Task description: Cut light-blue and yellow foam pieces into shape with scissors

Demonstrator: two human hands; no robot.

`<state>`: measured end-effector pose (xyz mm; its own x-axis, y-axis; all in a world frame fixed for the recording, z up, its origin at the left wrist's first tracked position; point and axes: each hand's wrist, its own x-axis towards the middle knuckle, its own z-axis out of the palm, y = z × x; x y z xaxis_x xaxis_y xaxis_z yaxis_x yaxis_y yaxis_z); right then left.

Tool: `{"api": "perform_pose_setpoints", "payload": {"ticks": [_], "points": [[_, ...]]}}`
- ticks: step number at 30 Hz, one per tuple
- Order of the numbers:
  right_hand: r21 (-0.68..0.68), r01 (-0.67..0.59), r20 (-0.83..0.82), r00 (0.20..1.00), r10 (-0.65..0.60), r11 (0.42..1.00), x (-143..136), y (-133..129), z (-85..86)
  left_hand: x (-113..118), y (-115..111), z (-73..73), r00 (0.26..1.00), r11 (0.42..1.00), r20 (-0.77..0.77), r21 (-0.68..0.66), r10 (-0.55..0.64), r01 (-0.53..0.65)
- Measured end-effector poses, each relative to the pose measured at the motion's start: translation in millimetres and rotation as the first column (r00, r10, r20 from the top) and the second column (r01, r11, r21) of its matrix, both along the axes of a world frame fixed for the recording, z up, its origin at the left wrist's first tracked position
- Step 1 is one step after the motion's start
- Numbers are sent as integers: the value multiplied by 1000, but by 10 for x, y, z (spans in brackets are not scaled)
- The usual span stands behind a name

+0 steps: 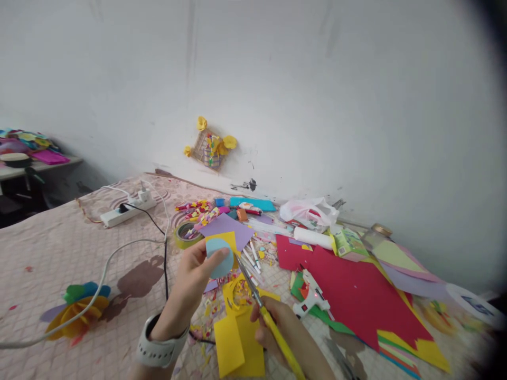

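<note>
My left hand (202,266) pinches a light blue paper circle (218,252) laid over a yellow paper piece (227,240), with the thumb on top of the circle. In my right hand (277,322) is a pair of scissors with yellow handles (279,340). Its metal blades point up and left, with the tips near the right edge of the yellow piece. Below the hands lie yellow sheets (229,343) and cut yellow scraps (237,293).
A white glue gun (311,298) rests beside large red paper (356,295). Purple paper (225,224) and a tape roll (184,232) lie behind. At left are a power strip (129,207), cables and a paper flower (77,311).
</note>
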<state>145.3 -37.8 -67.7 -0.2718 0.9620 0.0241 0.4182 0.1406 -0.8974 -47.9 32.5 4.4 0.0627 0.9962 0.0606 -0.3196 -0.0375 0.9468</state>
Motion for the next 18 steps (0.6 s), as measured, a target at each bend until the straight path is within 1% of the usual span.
{"api": "perform_pose_setpoints", "payload": {"ticks": [4,8,11,13,15,18], "points": [[-10,-18,-43,999,18,1000,-1,-2,18,33,-31,7,999,999,-3,-5,-36,36],[-20,-27,-84,996,25,999,-8,-6,48,90,-65,14,995,995,-12,-2,-104,104],[-22,24,-84,996,-26,999,-19,-34,96,133,-92,14,989,990,-39,-7,-144,144],[1,61,-70,996,-61,998,-35,-70,176,162,-109,7,986,988,-60,-3,-153,153],[56,81,-13,997,-80,995,-54,-113,288,188,-125,-5,985,987,-69,0,-161,161],[63,95,37,995,-97,993,-72,-168,441,209,-146,-18,982,984,-59,-11,-178,178]]}}
